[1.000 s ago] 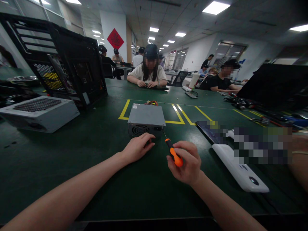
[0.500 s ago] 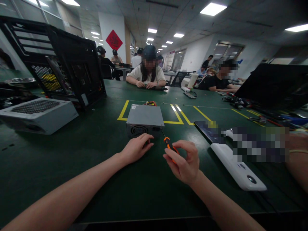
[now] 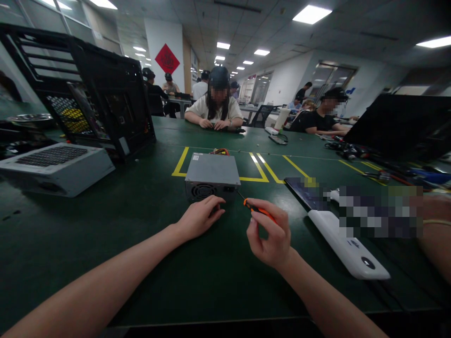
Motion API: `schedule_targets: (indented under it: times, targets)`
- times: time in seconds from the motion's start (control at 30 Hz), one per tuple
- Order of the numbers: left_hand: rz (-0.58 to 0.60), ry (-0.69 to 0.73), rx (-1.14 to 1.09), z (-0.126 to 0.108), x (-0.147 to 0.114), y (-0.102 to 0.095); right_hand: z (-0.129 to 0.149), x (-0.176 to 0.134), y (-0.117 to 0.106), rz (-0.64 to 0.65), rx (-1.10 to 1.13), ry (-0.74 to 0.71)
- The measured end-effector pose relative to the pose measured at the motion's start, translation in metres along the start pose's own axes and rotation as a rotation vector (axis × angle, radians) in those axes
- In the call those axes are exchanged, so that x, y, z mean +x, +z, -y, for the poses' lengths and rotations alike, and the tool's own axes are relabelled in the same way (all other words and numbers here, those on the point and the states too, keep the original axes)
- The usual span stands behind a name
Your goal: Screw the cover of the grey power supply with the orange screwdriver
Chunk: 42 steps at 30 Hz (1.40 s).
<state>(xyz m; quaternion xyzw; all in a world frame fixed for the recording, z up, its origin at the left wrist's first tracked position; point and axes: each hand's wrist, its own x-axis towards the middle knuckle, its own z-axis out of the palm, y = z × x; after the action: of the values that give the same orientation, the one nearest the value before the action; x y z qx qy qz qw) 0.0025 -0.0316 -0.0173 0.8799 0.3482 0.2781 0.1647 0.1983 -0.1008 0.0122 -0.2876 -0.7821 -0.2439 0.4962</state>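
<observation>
A grey computer power supply (image 3: 213, 168) sits on the green table, its fan grille and power socket facing me and coloured cables behind it. My left hand (image 3: 200, 218) rests before its front face, thumb and fingers apart, holding nothing; whether the fingertips touch the casing I cannot tell. My right hand (image 3: 271, 234) is closed around the black and orange handle of a screwdriver (image 3: 259, 208). The thin shaft points left and away from me at the front right corner of the power supply. Its very tip is too small to make out.
On the left stand a second power supply (image 3: 58, 166) and an open black computer case (image 3: 105, 103). A white device (image 3: 348, 244) lies to the right, near another person's arm (image 3: 437, 239). Yellow tape (image 3: 253, 179) marks the green table (image 3: 169, 281). A person (image 3: 216, 105) sits opposite.
My right hand has shifted its fingers on the screwdriver, and the handle now lies flatter and farther to the right. The left hand and the power supply have stayed put.
</observation>
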Motion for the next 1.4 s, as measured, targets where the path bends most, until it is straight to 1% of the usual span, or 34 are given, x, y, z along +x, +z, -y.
schedule_targets:
  times: [0.07, 0.17, 0.33, 0.43, 0.5, 0.57, 0.63, 0.67, 0.73, 0.8, 0.93, 1.1, 1.23, 1.33, 1.4]
  targets:
    - [-0.008, 0.0, 0.0, 0.001, 0.0, 0.0, 0.0, 0.001, 0.0, 0.002, -0.019, -0.009]
    - [-0.011, 0.005, -0.001, 0.001, 0.0, 0.001, -0.001, 0.002, -0.001, 0.019, -0.04, -0.064]
    - [-0.011, 0.009, 0.011, 0.001, -0.001, 0.0, -0.001, 0.001, -0.001, 0.01, 0.014, 0.02]
    - [-0.008, 0.019, 0.018, 0.001, -0.001, 0.0, -0.002, 0.0, -0.002, 0.031, -0.023, 0.0]
    - [-0.027, 0.037, 0.035, 0.001, -0.001, 0.0, -0.002, 0.0, -0.003, 0.037, -0.026, -0.003]
    - [-0.107, 0.076, 0.097, 0.0, -0.001, 0.0, -0.003, 0.0, -0.002, 0.013, -0.001, 0.049]
    - [-0.234, 0.112, 0.207, -0.002, -0.001, -0.001, -0.003, 0.0, -0.002, -0.018, 0.015, 0.103]
    - [-0.288, 0.124, 0.269, -0.003, -0.001, -0.002, -0.003, 0.0, -0.002, -0.022, 0.015, 0.106]
    - [-0.343, 0.126, 0.376, -0.005, -0.001, -0.003, -0.004, 0.0, -0.001, 0.005, 0.011, 0.066]
    - [-0.337, 0.118, 0.434, -0.006, -0.001, -0.004, -0.004, 0.0, -0.001, 0.022, 0.014, 0.041]
    - [-0.288, 0.1, 0.461, -0.007, -0.001, -0.005, -0.003, 0.0, -0.001, -0.018, 0.044, 0.104]
    - [-0.272, 0.087, 0.472, -0.009, -0.001, -0.006, -0.003, 0.002, -0.002, 0.023, -0.005, 0.044]
    - [-0.254, 0.086, 0.503, -0.009, -0.001, -0.006, -0.002, 0.004, -0.003, -0.012, -0.004, 0.088]
    - [-0.241, 0.09, 0.524, -0.008, -0.001, -0.006, -0.002, 0.004, -0.003, 0.01, -0.066, 0.025]
    - [-0.235, 0.092, 0.529, -0.008, -0.001, -0.006, -0.002, 0.004, -0.003, 0.007, -0.059, 0.026]
